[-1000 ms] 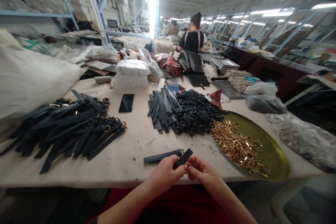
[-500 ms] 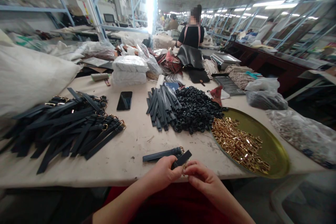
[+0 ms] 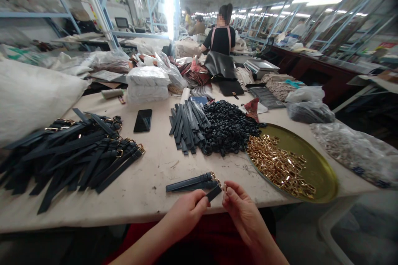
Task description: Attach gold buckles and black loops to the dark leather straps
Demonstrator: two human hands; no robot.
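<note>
My left hand (image 3: 190, 211) is closed on a short dark leather strap (image 3: 214, 193), whose free end points up and right. Close to that end, my right hand (image 3: 236, 201) pinches a small gold buckle (image 3: 224, 188), partly covered by the fingers. The buckle meets or nearly meets the strap's tip; I cannot tell whether it is threaded on. Just beyond my hands, finished-looking buckled straps (image 3: 189, 183) lie together on the table, their gold buckles toward the right.
The pale table (image 3: 149, 198) carries a pile of buckled straps (image 3: 77, 153) at left, a phone (image 3: 143, 120), plain strips (image 3: 186, 128), black loops (image 3: 226, 128) and a round tray (image 3: 323, 174) of gold buckles (image 3: 280, 161). A co-worker (image 3: 222, 35) stands further back.
The strap in my left hand has turned lower, its end now facing my right hand. My right hand has risen, with the buckle now at the strap's end. The view has shifted slightly.
</note>
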